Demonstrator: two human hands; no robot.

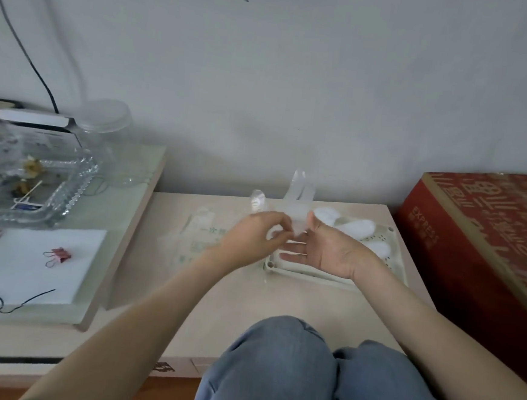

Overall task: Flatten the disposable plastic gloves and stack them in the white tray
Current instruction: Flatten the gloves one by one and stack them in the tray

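Blue-jeaned knees [320, 378] sit nearest, in front of a low beige table [247, 309]. Above it, the left hand [253, 233] curls its fingers and pinches the lower end of a clear plastic glove [297, 199], whose fingers stick upright. The right hand [331, 249] lies palm-up, fingers stretched over the white tray [282, 266], thumb against the glove; actual pinch unclear. More gloves [357, 227] lie in the tray's far part. Just left of the tray lies a printed plastic packet [199, 232]. Red box [480, 236] at right. Glass dish [30, 187] and pink binder clip [57, 254] on the left side table.
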